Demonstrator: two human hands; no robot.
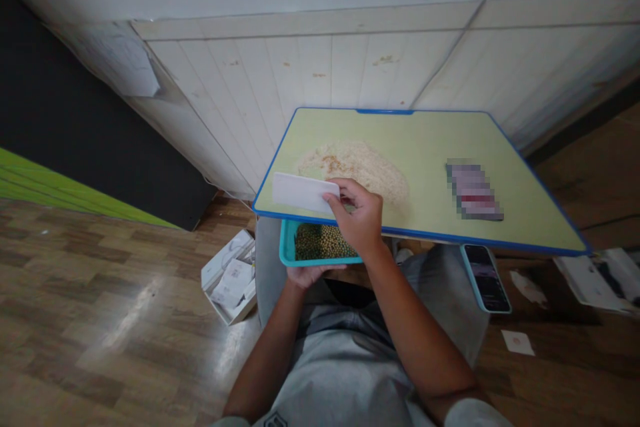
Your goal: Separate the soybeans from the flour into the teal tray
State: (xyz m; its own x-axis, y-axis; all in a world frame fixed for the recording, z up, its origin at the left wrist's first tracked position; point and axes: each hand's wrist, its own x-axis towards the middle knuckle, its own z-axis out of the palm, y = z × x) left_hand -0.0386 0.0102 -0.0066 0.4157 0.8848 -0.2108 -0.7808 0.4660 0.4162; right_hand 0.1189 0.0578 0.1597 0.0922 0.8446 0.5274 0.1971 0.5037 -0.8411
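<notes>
My right hand [361, 217] pinches one end of a flat white rectangular card [303, 193] just above the near left edge of a pale green board [435, 140] with a blue rim. Below that edge, my left hand [311, 274] supports a teal plastic tray [285, 250] from underneath; most of its fingers are hidden. Inside the tray lie small round beans, dark green ones [307, 241] at the left and yellowish ones [334, 240] at the right. Past the card, a spread of pale grains [377, 170], rice-like, covers the board, with a small brownish patch [333, 163] in it.
A blurred-out flat item [474, 190] lies on the board's right side. A phone [485, 277] rests on my right thigh. An open white box [230, 280] stands on the wooden floor at left, and a small white card [518, 342] lies at right. A panelled wall [310, 73] closes off the back.
</notes>
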